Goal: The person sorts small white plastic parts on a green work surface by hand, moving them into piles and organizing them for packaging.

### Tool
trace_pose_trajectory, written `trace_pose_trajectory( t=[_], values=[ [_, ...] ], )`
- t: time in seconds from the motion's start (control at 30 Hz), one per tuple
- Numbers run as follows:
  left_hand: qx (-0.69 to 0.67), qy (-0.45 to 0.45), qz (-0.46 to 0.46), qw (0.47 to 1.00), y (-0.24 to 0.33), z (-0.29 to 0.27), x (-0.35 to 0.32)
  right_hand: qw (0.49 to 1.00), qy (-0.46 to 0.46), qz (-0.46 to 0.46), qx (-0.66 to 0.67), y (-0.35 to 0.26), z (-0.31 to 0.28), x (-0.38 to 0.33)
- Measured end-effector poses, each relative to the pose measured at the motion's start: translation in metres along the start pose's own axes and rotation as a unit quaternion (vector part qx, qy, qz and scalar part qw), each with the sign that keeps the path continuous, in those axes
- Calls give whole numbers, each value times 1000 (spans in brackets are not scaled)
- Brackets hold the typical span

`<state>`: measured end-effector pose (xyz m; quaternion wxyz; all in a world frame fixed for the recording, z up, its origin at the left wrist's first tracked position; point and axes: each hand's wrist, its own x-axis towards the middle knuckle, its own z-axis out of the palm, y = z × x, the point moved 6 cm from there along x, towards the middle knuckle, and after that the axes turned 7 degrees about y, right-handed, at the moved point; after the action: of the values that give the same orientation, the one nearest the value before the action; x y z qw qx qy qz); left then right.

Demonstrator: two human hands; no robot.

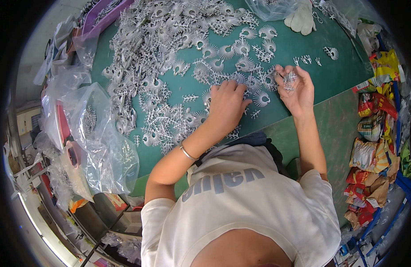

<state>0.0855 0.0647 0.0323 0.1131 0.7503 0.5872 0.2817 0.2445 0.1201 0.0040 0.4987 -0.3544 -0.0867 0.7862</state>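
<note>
My left hand (228, 103) is palm down over loose grey fan-shaped pieces (261, 98) with spiky rims. Its fingers bend onto the pieces and hide what lies beneath, while the thumb sticks out to the right. To its right, my right hand (300, 94) is raised palm up, fingers curled around several small grey branched pieces (289, 81). Just beyond that hand, a few small branched pieces (306, 59) and a single fan-shaped piece (331, 53) lie apart on the green tabletop (319, 84).
A large heap of grey pieces (143, 49) covers the table's far left. Clear plastic bags (103, 138) hang over the left edge; a purple bin (105, 18) stands at the far left. White gloves (301, 20) lie at the back. Colourful packages (370, 155) line the right side.
</note>
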Motion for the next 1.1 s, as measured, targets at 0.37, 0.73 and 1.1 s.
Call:
trace_pose_trajectory(
  t=[0.37, 0.73, 1.1],
  values=[
    [-145, 136, -84, 976, -37, -29, 0, 521, -184, -350, -756, 35, 30, -66],
    [-9, -69, 69, 995, 8, -17, -24, 992, -13, 81, -91, 33, -3, -43],
    [-460, 142, -311, 820, -74, -27, -32, 931, 0, -37, -364, 44, 1, -35]
  ],
)
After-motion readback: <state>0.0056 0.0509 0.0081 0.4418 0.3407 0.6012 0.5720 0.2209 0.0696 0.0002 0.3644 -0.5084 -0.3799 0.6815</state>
